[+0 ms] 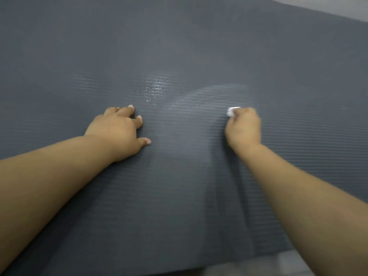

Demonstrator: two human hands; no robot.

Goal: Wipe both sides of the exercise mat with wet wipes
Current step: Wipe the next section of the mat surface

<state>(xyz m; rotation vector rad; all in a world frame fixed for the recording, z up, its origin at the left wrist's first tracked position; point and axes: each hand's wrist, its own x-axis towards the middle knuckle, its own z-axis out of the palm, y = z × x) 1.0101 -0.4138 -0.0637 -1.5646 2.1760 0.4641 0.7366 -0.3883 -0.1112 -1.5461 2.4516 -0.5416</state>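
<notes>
The left hand [119,130] lies on the mat [179,46], its fingers [127,110] spread and only lightly bent, tips pressing the ribbed grey surface and holding nothing. The right hand [244,126] has its fingers curled tight round a white wipe [232,111] (blurred, only a corner shows past the knuckles), held against the mat. Just beyond the left fingertips a wet patch [157,86] glistens. A paler smear [209,92] arcs between the two hands. Pale floor [354,8] shows past the mat's far edge.
</notes>
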